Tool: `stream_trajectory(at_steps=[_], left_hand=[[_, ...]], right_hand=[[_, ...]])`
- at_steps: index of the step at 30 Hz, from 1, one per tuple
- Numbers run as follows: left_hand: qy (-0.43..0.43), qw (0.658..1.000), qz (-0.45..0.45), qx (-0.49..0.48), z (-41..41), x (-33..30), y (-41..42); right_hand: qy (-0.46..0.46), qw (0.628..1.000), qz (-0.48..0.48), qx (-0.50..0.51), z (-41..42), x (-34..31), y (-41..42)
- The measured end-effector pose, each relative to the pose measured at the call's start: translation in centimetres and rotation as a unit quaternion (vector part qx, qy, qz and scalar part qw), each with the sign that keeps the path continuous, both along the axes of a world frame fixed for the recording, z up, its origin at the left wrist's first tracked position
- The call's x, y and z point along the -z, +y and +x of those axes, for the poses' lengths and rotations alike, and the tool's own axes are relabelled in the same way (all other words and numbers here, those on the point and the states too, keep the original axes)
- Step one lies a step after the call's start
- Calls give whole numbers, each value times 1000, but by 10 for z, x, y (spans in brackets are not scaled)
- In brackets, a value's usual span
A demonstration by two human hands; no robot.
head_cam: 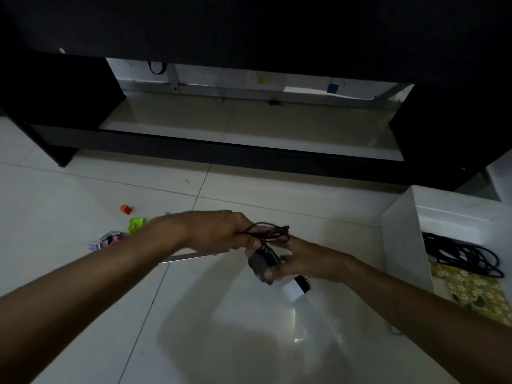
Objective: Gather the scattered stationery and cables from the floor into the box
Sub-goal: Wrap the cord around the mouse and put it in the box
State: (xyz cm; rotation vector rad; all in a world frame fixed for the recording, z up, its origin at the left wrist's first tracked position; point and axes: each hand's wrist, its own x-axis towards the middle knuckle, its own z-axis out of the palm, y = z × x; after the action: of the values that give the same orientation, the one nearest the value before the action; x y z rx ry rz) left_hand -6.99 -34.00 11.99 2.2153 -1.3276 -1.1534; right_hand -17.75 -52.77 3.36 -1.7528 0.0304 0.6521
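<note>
Above the white tiled floor my left hand [219, 232] grips the looped black cable [273, 231] of a dark charger block [261, 263]. My right hand [307, 263] holds that block from the right and below. A white plug with a black end [296, 288] lies on the floor just under my right hand. The white box [401, 231] stands at the right, with a coil of black cable [465, 257] lying inside on a green patterned lining. To the left on the floor lie an orange clip [126, 209], a green clip [136, 224] and a cluster of pink and white clips [106, 241].
A dark cabinet [249, 29] fills the far side, with its low black bar [221, 153] across the floor. A thin silver ruler-like strip [188, 257] lies on the tiles under my left wrist.
</note>
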Motion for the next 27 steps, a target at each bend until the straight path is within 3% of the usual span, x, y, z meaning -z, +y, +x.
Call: stream_trajectory(at_steps=[2,5,9,12,15,21,24,27], left_hand=[[58,998,-31,-6,4,-18,-3],[124,983,-112,-70,8,-33,-8],[216,931,-224,-188,6,-36,-21],[255,882,-279,-281,-5,-31,-43],[268,854,-291,-338,-26,-25,-80],[281,837,-293,-366,-69,-25,-159],[308,818,-279,-398,-99,-19,-192],[240,845,-270,-394,-134,-3,-213]], right_hand=[[25,996,83,-24,-3,-9,1],[80,971,222,37,-11,-22,4],[71,930,340,120,-22,-40,0],[48,909,344,229,-29,-59,-13],[21,874,332,353,-41,-70,-27],[-43,803,357,475,-70,-83,-57],[-55,741,355,568,-93,-77,-72],[-68,685,348,636,-121,-66,-83]])
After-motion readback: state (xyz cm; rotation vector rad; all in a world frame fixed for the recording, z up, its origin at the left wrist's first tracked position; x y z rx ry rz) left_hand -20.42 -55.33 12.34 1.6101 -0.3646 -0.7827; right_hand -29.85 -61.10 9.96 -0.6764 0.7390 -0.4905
